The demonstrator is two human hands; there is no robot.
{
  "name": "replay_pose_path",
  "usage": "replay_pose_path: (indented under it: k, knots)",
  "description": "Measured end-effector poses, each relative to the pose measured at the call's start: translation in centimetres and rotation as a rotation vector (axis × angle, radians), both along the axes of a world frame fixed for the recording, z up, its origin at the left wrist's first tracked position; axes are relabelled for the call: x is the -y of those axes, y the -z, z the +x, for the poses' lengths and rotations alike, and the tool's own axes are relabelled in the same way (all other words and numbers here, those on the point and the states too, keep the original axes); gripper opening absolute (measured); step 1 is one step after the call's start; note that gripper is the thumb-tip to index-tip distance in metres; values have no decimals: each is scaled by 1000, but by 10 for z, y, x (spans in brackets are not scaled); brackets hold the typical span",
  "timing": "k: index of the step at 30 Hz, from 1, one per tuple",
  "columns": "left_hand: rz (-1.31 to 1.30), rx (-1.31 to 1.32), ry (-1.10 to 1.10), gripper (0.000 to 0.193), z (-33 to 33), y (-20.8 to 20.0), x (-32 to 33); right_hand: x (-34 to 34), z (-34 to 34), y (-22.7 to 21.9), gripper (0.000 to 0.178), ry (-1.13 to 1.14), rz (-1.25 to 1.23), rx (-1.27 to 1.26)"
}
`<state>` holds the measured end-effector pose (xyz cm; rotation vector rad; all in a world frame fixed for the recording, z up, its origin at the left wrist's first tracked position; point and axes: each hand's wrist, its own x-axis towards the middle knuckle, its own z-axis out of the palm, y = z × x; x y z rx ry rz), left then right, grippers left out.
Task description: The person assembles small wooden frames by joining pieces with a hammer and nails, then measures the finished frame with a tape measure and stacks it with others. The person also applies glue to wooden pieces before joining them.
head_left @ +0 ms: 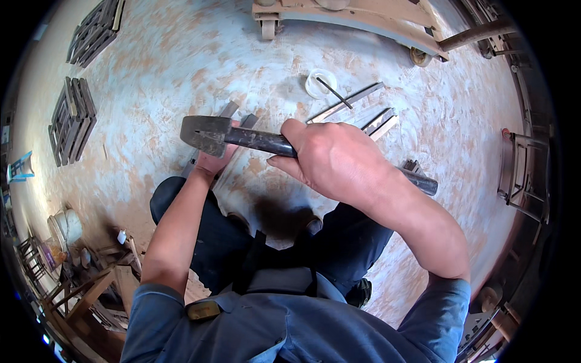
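My right hand (345,160) is wrapped round the dark handle of a hammer (263,141), raised across the middle of the view. Its heavy grey metal head points left and covers part of my left hand (215,162). Lower down, that left hand grips dark wooden strips (247,121), whose ends show past the hammer head and below the wrist. Most of its fingers are hidden behind the metal. Whether the strips are joined to each other I cannot tell.
A white tub (321,83) with a dark stick across it stands ahead on the stained floor. Loose wooden strips (348,101) lie beside it. Slatted wooden frames (72,121) are stacked at the left. A wheeled wooden platform (357,21) is at the far side; a metal-framed rack (521,169) stands right.
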<state>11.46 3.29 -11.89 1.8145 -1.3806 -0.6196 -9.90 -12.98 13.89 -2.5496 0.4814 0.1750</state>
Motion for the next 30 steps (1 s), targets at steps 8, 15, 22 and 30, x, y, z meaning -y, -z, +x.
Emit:
replay_pose_path:
  k: [8, 15, 22, 30]
  knots:
    - [-157, -131, -20, 22, -9, -9, 5, -1, -2, -10, 34, 33, 76, 101]
    - [-96, -158, -30, 22, -2, 2, -3, 4, 6, -15, 35, -39, 24, 62]
    - [-156, -229, -128, 30, -6, 10, 1, 1, 10, 1, 35, -49, -16, -7]
    - [-102, -14, -51, 22, -1, 18, -2, 0, 10, 3, 33, -34, -19, -51]
